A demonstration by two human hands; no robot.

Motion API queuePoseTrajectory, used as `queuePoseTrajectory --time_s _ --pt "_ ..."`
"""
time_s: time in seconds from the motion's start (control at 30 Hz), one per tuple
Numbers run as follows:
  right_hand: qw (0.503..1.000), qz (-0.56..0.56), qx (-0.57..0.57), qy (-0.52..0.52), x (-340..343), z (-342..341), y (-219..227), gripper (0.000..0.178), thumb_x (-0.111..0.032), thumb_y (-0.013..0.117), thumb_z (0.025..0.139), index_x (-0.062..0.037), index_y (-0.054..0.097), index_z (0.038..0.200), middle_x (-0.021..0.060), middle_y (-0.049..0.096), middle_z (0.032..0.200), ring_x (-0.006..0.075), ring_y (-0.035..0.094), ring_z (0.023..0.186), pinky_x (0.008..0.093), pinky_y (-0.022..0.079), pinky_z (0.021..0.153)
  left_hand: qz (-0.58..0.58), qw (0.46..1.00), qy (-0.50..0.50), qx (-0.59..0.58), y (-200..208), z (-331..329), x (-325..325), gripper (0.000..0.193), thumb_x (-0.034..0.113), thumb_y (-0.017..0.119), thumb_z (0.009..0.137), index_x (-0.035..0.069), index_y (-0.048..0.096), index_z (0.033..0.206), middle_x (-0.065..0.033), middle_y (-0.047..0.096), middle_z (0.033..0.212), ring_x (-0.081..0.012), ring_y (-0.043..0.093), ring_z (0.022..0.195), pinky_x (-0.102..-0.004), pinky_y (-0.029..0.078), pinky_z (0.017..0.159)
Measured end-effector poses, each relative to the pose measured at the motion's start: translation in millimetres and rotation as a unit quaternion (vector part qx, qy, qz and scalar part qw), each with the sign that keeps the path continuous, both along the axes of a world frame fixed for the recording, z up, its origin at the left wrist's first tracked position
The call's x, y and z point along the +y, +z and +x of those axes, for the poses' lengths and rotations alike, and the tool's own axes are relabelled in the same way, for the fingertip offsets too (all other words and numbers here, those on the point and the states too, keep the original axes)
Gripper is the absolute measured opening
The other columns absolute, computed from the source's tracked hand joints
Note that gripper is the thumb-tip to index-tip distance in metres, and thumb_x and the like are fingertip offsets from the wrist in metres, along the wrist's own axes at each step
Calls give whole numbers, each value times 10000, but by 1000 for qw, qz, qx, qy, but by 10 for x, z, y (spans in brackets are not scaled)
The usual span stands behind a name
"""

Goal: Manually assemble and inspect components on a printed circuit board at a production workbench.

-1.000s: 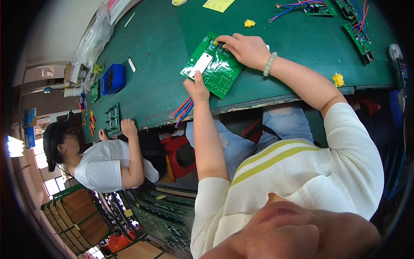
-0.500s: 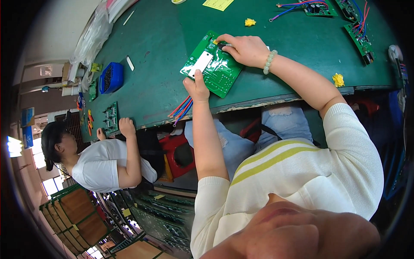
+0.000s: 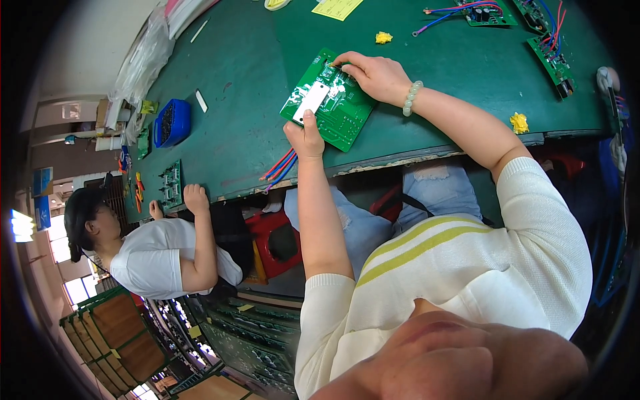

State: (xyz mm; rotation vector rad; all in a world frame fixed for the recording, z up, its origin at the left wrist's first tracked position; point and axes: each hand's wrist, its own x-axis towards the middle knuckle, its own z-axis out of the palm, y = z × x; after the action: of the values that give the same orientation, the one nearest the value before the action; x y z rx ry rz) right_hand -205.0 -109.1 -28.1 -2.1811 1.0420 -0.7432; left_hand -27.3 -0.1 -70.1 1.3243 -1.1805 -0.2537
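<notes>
A green circuit board (image 3: 343,127) is tilted above the bench near its front edge. It carries a white rectangular plate (image 3: 311,100) with dark holes. My left hand (image 3: 305,138) grips the board's lower left edge, its thumb pressed by the plate's lower end. Red and blue wires (image 3: 283,168) with ring ends hang below that hand. At the board's upper edge my right hand (image 3: 379,77) is curled, fingertips together against the surface. What lies in those fingertips, if anything, is too small and covered to make out.
The green bench (image 3: 247,100) holds crumpled yellow lumps (image 3: 383,38), a yellow paper (image 3: 337,8) and wired circuit boards (image 3: 552,67) at the right. Leftward stand a blue bin (image 3: 173,123) and a white strip (image 3: 201,101). A co-worker (image 3: 157,250) sits at the left by another board (image 3: 171,182).
My right fingers have closed up at the board's upper edge; the dark and yellow bits seen by them before are now mostly out of sight. The left hand keeps its hold.
</notes>
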Motion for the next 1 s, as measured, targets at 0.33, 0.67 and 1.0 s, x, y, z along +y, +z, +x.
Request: queuePoseTrajectory --time_s 0.33,0.67,1.0 --pt "970 -182 32 -159 -453 -511 -21 223 -314 454 944 -229 548 1128 81 662 881 258 645 741 390 497 584 13 1000 -18 6 2 -22 -38 363 271 520 878 -70 641 904 -90 630 720 -159 557 664 -323 441 621" --pt "971 -48 219 -77 -384 -513 144 332 -316 428 940 -197 502 1241 145 677 877 320 657 797 454 513 668 95 993 67 -26 81 -36 63 295 242 612 806 -47 654 852 -165 672 744 -239 643 673 -392 473 630" --pt "985 -66 49 -152 -486 -437 -20 414 -375 490 917 -141 460 1258 181 663 925 373 637 813 445 501 658 15 965 166 -201 444 45 110 403 403 644 759 63 645 976 -165 653 884 -343 634 795 -396 498 698"
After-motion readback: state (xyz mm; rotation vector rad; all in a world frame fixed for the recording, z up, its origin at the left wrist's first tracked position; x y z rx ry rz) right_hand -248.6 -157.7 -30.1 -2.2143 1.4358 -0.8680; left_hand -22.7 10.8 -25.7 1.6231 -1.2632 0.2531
